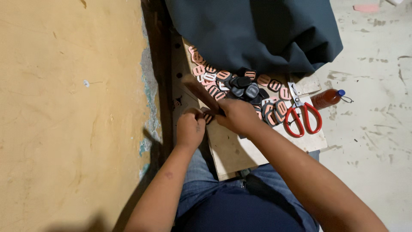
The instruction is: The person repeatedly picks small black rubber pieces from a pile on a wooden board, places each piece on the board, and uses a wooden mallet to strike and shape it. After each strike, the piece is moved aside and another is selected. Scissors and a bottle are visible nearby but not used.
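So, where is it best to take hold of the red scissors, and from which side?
Take the red scissors by the two red handle loops, coming from above on the side nearest the person. They lie flat on the wooden board, loops towards the person, blades pointing away towards the dark cloth; the loops seem unobstructed.

My left hand (190, 129) rests beside my right hand (237, 116) on the flat wooden board (234, 150); red-handled scissors (302, 117) lie right, dark folded cloth (257, 32) behind.
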Tool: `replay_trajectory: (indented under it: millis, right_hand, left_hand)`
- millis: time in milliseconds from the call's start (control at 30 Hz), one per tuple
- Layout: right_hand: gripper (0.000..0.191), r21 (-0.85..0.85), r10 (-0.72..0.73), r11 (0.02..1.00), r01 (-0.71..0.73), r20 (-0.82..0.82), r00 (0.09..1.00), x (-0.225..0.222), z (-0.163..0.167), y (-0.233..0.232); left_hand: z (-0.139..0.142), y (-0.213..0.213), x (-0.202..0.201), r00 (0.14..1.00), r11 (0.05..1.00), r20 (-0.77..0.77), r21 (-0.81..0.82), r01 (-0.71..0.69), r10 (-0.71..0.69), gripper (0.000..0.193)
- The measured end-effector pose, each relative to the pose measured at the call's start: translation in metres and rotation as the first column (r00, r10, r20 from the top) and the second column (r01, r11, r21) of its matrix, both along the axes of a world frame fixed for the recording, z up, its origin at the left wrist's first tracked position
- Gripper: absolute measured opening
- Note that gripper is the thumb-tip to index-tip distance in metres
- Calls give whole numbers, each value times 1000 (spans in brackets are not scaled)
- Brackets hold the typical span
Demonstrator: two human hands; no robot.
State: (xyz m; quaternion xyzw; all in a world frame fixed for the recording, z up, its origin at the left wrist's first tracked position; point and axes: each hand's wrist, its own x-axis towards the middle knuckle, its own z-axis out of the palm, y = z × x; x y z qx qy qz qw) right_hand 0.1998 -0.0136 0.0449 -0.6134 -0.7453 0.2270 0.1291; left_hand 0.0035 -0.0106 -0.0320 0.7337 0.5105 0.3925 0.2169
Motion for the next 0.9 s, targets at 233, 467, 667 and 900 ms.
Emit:
replay_trajectory:
  millis: [233, 467, 667, 900]
  right_hand:
    - [31, -15, -44, 999, 44, -23, 999, 2, -2, -11]
    - [31, -15, -8, 1000, 8, -17, 1000, -9, 2, 15]
    - [28, -88, 73, 994, -64, 101, 992, -3, 13, 21]
    - [31, -56, 118, 992, -112, 128, 985, -5, 17, 31]
  left_hand:
    - [0, -3, 4, 959, 816, 182, -574, -74, 215, 19]
    - [12, -7, 6, 965, 933, 225, -356, -47, 135, 17]
    - [19, -8, 4, 964, 905, 192, -417, -90, 184, 20]
    - [17, -5, -1, 990, 963, 128, -271, -18, 55, 18]
